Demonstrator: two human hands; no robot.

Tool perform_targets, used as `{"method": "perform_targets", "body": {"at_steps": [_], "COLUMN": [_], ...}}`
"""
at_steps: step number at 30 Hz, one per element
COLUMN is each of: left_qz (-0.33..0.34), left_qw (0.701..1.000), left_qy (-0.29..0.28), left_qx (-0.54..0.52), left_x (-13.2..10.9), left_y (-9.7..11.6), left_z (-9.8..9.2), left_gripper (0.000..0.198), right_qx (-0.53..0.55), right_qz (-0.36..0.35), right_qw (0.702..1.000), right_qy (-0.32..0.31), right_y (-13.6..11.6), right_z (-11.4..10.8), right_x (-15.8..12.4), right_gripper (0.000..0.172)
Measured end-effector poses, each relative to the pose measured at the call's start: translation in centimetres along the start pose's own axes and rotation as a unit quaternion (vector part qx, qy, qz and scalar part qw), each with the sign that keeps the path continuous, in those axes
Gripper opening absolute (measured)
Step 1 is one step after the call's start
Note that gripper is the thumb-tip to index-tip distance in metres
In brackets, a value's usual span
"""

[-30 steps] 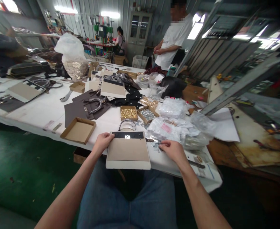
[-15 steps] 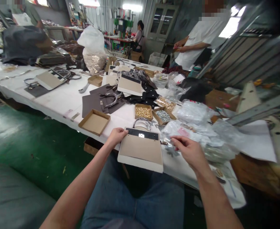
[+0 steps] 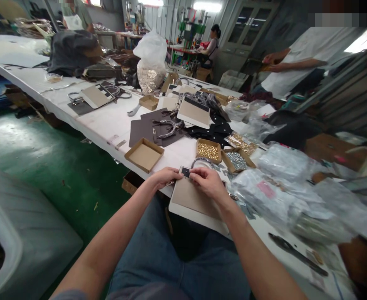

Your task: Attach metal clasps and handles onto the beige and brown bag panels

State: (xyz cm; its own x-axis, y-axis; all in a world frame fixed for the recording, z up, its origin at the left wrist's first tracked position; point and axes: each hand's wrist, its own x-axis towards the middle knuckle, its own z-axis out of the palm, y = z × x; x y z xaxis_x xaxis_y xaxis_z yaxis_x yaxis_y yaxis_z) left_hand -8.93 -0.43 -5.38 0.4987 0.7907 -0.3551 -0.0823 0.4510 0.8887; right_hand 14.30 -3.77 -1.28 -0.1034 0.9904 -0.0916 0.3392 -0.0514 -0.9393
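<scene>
A beige bag panel (image 3: 189, 200) with pale borders and a dark strip along its far edge lies at the table's front edge, partly over my lap. My left hand (image 3: 164, 177) grips its far left corner between thumb and fingers. Over the dark strip, my right hand (image 3: 209, 183) is closed in a pinch near that corner; anything between its fingertips is too small to make out. This hand and forearm cover the panel's right part. A grey patterned handle (image 3: 199, 161) curves out beyond the far edge.
Beyond the panel stand a box of gold-coloured studs (image 3: 208, 152), a box of silver-coloured pieces (image 3: 237, 161) and a shallow cardboard tray (image 3: 144, 155). Plastic bags (image 3: 265, 187) crowd the right. A black-handled tool (image 3: 297, 254) lies front right. A person in white (image 3: 311, 54) stands behind.
My right hand has moved left from beside the panel onto its dark strip. My left hand still holds the corner. The camera view has swung left.
</scene>
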Motion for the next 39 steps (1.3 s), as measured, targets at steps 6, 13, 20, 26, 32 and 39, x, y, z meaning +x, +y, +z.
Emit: {"method": "perform_targets", "body": {"at_steps": [6, 13, 20, 26, 32, 39], "left_qz": [-0.038, 0.005, 0.035, 0.028, 0.028, 0.052], "left_qw": [0.998, 0.999, 0.998, 0.998, 0.998, 0.998], "left_qy": [-0.035, 0.044, 0.049, 0.045, 0.054, 0.026], "left_qx": [-0.022, 0.029, 0.021, 0.016, 0.015, 0.021], "left_x": [0.0, 0.3, 0.0, -0.1, -0.2, -0.5], "left_y": [0.6, -0.7, -1.5, -1.2, -1.1, -1.3], "left_z": [0.5, 2.4, 2.9, 2.9, 3.0, 2.8], "left_gripper": [0.042, 0.027, 0.028, 0.031, 0.031, 0.038], "right_qx": [0.076, 0.042, -0.013, -0.057, -0.103, -0.194], "right_qz": [0.017, 0.023, 0.039, 0.003, -0.051, -0.181], "right_qw": [0.996, 0.999, 0.999, 0.998, 0.993, 0.961], "right_qy": [0.03, -0.011, -0.027, -0.008, 0.022, 0.073], "right_y": [0.8, 0.7, 0.0, 0.0, 0.6, 0.0], "right_z": [-0.8, -2.1, -1.6, -0.8, -0.4, 0.6], "right_x": [-0.3, -0.8, -0.7, -0.5, -0.2, -0.6], "right_gripper": [0.058, 0.049, 0.045, 0.04, 0.03, 0.009]}}
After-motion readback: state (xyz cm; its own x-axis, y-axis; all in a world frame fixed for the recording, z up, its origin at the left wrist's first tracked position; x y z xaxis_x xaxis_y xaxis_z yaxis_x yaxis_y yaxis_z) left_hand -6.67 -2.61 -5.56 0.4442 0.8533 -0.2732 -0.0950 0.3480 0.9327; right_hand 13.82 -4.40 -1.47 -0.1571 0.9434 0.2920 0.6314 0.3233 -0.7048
